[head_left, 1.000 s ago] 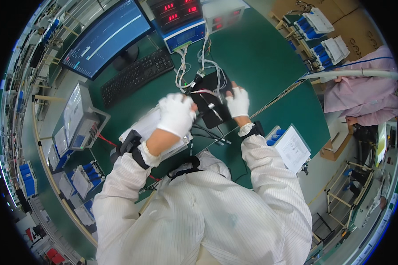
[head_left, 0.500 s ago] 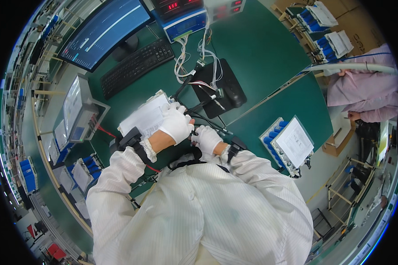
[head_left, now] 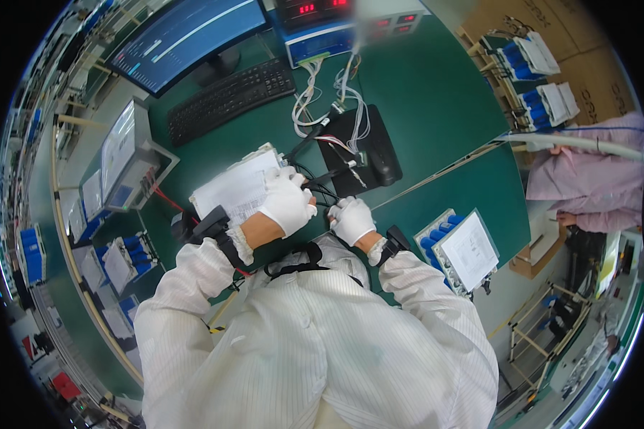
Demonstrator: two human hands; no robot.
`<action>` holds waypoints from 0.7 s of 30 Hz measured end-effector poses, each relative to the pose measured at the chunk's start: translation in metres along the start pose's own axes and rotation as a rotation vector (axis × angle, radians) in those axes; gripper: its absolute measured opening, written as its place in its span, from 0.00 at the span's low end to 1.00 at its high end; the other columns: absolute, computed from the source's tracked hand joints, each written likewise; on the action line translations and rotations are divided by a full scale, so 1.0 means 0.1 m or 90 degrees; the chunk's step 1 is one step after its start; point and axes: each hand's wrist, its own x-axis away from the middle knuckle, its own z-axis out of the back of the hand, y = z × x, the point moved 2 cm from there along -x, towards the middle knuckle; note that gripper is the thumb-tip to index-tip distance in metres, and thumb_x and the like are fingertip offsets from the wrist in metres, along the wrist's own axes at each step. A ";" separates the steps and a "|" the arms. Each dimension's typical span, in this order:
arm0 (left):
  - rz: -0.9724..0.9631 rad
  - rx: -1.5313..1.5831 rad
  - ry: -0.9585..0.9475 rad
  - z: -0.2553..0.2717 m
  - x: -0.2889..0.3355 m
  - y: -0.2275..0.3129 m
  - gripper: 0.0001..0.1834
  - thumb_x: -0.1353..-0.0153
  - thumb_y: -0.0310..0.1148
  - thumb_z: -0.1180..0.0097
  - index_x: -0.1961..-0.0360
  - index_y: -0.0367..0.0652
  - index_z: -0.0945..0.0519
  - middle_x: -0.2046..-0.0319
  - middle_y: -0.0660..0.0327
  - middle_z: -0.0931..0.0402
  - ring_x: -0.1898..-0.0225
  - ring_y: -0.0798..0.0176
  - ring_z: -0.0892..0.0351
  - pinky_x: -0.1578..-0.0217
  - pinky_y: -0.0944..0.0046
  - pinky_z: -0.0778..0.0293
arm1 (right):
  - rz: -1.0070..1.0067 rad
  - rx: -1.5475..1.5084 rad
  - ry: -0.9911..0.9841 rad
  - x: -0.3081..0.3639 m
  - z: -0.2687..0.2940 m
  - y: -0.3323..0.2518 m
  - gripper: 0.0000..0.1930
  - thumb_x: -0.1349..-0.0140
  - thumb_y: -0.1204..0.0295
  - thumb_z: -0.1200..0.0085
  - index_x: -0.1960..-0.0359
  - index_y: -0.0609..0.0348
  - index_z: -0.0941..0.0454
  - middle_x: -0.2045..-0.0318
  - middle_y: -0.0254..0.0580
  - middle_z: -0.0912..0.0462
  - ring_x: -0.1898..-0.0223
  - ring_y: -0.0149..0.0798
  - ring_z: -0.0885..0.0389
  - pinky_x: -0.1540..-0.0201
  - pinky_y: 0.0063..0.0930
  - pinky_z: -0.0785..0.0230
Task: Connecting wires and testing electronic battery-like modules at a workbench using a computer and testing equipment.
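Note:
A pack topped with a white printed sheet (head_left: 229, 187) lies on the green table in front of me, its far edge showing pale trim. Over its right end is my left hand (head_left: 286, 204), white-gloved with bare fingertips, the fingers curled down beside black cables (head_left: 323, 191). What those fingers grip is hidden beneath them. Just to the right, my right hand (head_left: 352, 220), gloved the same way, has its fingers pinched together where a black cable reaches them. Farther off, white wire bundles with connectors (head_left: 361, 159) lie across a black mouse pad (head_left: 368, 129).
A monitor (head_left: 186, 43), keyboard (head_left: 229, 100) and instruments with red displays (head_left: 322, 11) stand at the back. A mouse (head_left: 386, 170) sits on the pad. At right is a blue-celled battery pack (head_left: 458, 250); a grey box (head_left: 132, 157) stands left. A person in pink (head_left: 587, 168) is at far right.
My right hand has moved right, away from my left hand, widening the gap between them. My left hand stays over the pack's right end. The whole view has shifted slightly.

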 end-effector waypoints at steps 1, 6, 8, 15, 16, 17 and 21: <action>-0.004 0.012 -0.006 -0.02 0.01 0.01 0.17 0.46 0.47 0.50 0.70 0.47 0.15 0.56 0.59 0.24 0.47 0.50 0.36 0.48 0.47 0.46 | 0.049 -0.011 -0.030 0.00 -0.02 -0.05 0.09 0.49 0.62 0.46 0.74 0.53 0.18 0.71 0.42 0.22 0.64 0.45 0.24 0.62 0.38 0.32; -0.013 0.116 0.004 0.07 0.05 0.03 0.14 0.51 0.43 0.45 0.70 0.48 0.16 0.52 0.58 0.28 0.44 0.48 0.38 0.48 0.45 0.44 | 0.091 -0.013 -0.014 -0.08 -0.11 -0.05 0.08 0.53 0.64 0.45 0.78 0.52 0.19 0.70 0.43 0.23 0.64 0.46 0.25 0.62 0.40 0.32; -0.009 0.143 0.234 0.22 0.14 -0.02 0.11 0.55 0.41 0.44 0.72 0.49 0.19 0.51 0.57 0.30 0.43 0.48 0.39 0.48 0.43 0.43 | 0.029 -0.143 0.069 -0.18 -0.05 0.13 0.05 0.56 0.70 0.44 0.75 0.53 0.21 0.72 0.44 0.22 0.68 0.47 0.24 0.62 0.42 0.33; 0.634 0.235 0.727 -0.23 1.46 -0.89 0.19 0.62 0.19 0.47 0.63 0.43 0.21 0.60 0.55 0.25 0.54 0.51 0.28 0.50 0.55 0.34 | -0.203 -0.095 0.437 -0.39 0.05 0.99 0.23 0.53 0.76 0.38 0.51 0.54 0.25 0.46 0.53 0.35 0.46 0.54 0.34 0.43 0.42 0.39; 0.744 0.178 0.702 -0.41 1.71 -1.04 0.22 0.63 0.22 0.44 0.60 0.43 0.23 0.60 0.55 0.25 0.53 0.50 0.29 0.49 0.54 0.34 | -0.210 -0.034 0.434 -0.38 0.02 1.05 0.24 0.53 0.76 0.38 0.51 0.54 0.25 0.44 0.54 0.36 0.45 0.55 0.35 0.42 0.43 0.40; 0.913 0.133 0.618 -0.62 1.91 -1.12 0.27 0.63 0.25 0.40 0.55 0.43 0.26 0.56 0.54 0.27 0.49 0.48 0.31 0.48 0.53 0.35 | -0.231 -0.062 0.419 -0.39 -0.03 1.09 0.26 0.55 0.75 0.37 0.49 0.53 0.25 0.42 0.56 0.38 0.43 0.56 0.36 0.41 0.43 0.41; 1.132 0.389 0.349 -1.38 2.25 -1.39 0.43 0.60 0.31 0.32 0.40 0.46 0.38 0.47 0.49 0.35 0.44 0.42 0.34 0.46 0.49 0.33 | -0.194 -0.004 0.397 -0.40 -0.15 1.11 0.31 0.55 0.74 0.36 0.45 0.47 0.27 0.44 0.58 0.36 0.45 0.59 0.33 0.45 0.47 0.38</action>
